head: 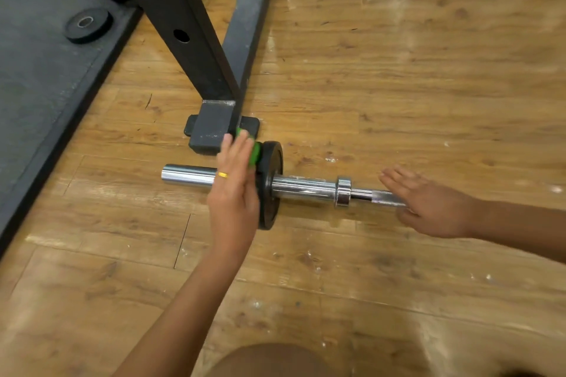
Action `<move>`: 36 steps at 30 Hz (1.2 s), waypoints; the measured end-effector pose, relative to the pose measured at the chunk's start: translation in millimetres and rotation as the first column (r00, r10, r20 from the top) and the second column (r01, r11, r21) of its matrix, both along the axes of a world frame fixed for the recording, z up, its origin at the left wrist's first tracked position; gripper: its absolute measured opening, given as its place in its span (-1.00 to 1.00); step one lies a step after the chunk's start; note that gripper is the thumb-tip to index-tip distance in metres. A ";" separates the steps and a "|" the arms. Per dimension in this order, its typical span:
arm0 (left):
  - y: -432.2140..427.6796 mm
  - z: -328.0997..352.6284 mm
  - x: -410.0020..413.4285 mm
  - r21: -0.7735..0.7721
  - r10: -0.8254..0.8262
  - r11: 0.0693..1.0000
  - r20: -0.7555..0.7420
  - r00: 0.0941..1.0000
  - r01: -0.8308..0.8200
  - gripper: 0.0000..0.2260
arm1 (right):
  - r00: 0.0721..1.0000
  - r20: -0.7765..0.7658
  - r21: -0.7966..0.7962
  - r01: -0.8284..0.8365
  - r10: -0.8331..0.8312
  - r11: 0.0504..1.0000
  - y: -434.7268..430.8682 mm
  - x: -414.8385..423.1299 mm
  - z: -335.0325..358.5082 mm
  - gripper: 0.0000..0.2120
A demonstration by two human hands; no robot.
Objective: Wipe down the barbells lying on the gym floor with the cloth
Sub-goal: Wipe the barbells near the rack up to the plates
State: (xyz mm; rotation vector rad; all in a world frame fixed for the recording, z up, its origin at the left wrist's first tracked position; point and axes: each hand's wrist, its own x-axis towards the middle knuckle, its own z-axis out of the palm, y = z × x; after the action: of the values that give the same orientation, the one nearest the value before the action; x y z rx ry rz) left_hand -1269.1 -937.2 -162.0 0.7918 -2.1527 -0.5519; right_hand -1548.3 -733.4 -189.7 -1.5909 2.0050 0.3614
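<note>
A chrome barbell (301,188) lies on the wooden floor, its sleeve end pointing left. A small black weight plate (271,162) sits on the sleeve. My left hand (234,190), fingers straight, presses a green cloth (254,151) flat against the left face of the plate. My right hand (435,205) hovers over the bar's thin shaft to the right of the collar, fingers stretched out; its thumb hangs below the bar. Whether it touches the bar is unclear.
A black steel rack foot (211,128) stands right behind the plate, with its upright and a floor beam running away. A dark rubber mat (39,76) at left carries a small loose plate (88,24). My knee (275,360) shows at the bottom.
</note>
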 end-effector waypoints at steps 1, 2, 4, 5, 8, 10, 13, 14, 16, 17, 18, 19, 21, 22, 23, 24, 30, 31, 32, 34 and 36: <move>13.1 1.5 -9.2 -0.033 -0.056 0.998 0.013 0.998 0.056 -0.55 | 0.999 -0.009 -0.025 0.038 -0.038 0.999 9.9 0.5 -8.9 -0.30; 26.8 0.4 -18.6 -0.053 -0.112 0.992 0.034 0.993 0.114 -0.55 | 0.997 -0.008 -0.047 0.082 -0.083 0.996 18.6 2.6 -17.9 -0.31; 47.7 -16.9 -35.2 -0.058 -0.224 0.971 0.113 0.968 0.232 -0.54 | 0.982 0.022 -0.107 0.190 -0.188 0.976 32.7 10.0 -34.9 -0.24; 53.3 -30.0 -40.8 -0.040 -0.262 0.961 0.177 0.949 0.273 -0.50 | 0.975 0.027 -0.156 0.221 -0.220 0.963 37.9 14.1 -42.7 -0.20; 46.4 -65.2 -46.5 0.059 -0.239 0.970 0.392 0.888 0.235 -0.41 | 0.966 0.017 -0.257 0.252 -0.257 0.933 45.9 22.5 -54.0 -0.24; 35.2 -73.5 -43.9 0.165 -0.146 0.984 0.499 0.854 0.073 -0.44 | 0.953 0.006 -0.300 0.290 -0.303 0.909 51.8 22.8 -56.5 -0.26; 33.2 -76.6 -43.6 0.160 -0.059 0.986 0.567 0.822 -0.039 -0.56 | 0.923 -0.002 -0.349 0.360 -0.385 0.865 66.5 16.2 -59.3 -0.24; 38.7 -76.3 -46.6 0.151 -0.053 0.988 0.571 0.819 -0.041 -0.59 | 0.922 -0.002 -0.362 0.360 -0.387 0.860 70.6 14.9 -59.8 -0.24; 55.5 -76.7 -52.2 0.148 -0.110 0.989 0.574 0.811 0.029 -0.61 | 0.928 0.016 -0.376 0.351 -0.373 0.858 75.6 15.0 -59.7 -0.23; 63.0 -77.1 -53.7 0.145 -0.158 0.985 0.576 0.802 0.091 -0.59 | 0.929 0.033 -0.378 0.354 -0.370 0.856 76.0 16.3 -60.0 -0.23; 67.4 -77.4 -55.1 0.142 -0.200 0.979 0.582 0.788 0.143 -0.57 | 0.929 0.048 -0.378 0.358 -0.368 0.854 76.7 17.5 -59.8 -0.23; 67.9 -77.2 -56.6 0.137 -0.215 0.977 0.583 0.784 0.166 -0.57 | 0.930 0.057 -0.382 0.357 -0.364 0.853 78.2 18.0 -59.9 -0.23; 62.1 -75.1 -56.8 0.120 -0.166 0.986 0.577 0.800 0.118 -0.67 | 0.935 0.059 -0.394 0.343 -0.349 0.852 82.8 18.8 -60.6 -0.26; 57.4 -74.2 -56.1 0.108 -0.115 0.992 0.584 0.804 0.063 -0.72 | 0.936 0.056 -0.404 0.339 -0.347 0.850 85.2 19.7 -61.7 -0.29; 53.0 -74.4 -54.7 0.097 -0.061 0.995 0.590 0.805 0.005 -0.72 | 0.937 0.048 -0.416 0.334 -0.346 0.846 87.7 21.0 -63.4 -0.31; 49.8 -74.6 -53.7 0.099 -0.029 0.994 0.602 0.798 -0.038 -0.72 | 0.939 0.036 -0.432 0.324 -0.343 0.842 89.8 22.6 -65.5 -0.34; 74.6 -68.0 -57.2 0.155 -0.232 0.972 0.574 0.786 0.174 -0.67 | 0.948 -0.019 -0.481 0.271 -0.319 0.834 95.4 28.4 -70.3 -0.43; 68.7 -67.0 -56.1 0.168 -0.226 0.973 0.585 0.779 0.156 -0.68 | 0.949 -0.022 -0.479 0.265 -0.314 0.836 95.8 27.8 -70.2 -0.43; 59.7 -67.5 -54.0 0.177 -0.182 0.980 0.612 0.769 0.091 -0.71 | 0.951 -0.026 -0.478 0.259 -0.309 0.839 95.8 27.3 -70.9 -0.43; 39.9 -69.2 -47.6 0.171 -0.062 0.983 0.656 0.752 -0.069 -0.76 | 0.951 -0.032 -0.475 0.257 -0.308 0.842 95.4 25.9 -72.3 -0.44; 38.6 -64.1 -47.6 0.143 -0.002 0.982 0.655 0.755 -0.121 -0.76 | 0.949 -0.027 -0.473 0.264 -0.314 0.841 93.5 24.5 -72.2 -0.44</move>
State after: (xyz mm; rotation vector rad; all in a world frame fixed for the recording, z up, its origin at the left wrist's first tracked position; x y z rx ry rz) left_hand -1316.7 -898.7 -226.1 1.3020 -2.7265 -0.4779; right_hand -1523.8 -639.8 -261.9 -1.5129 2.5073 -0.1771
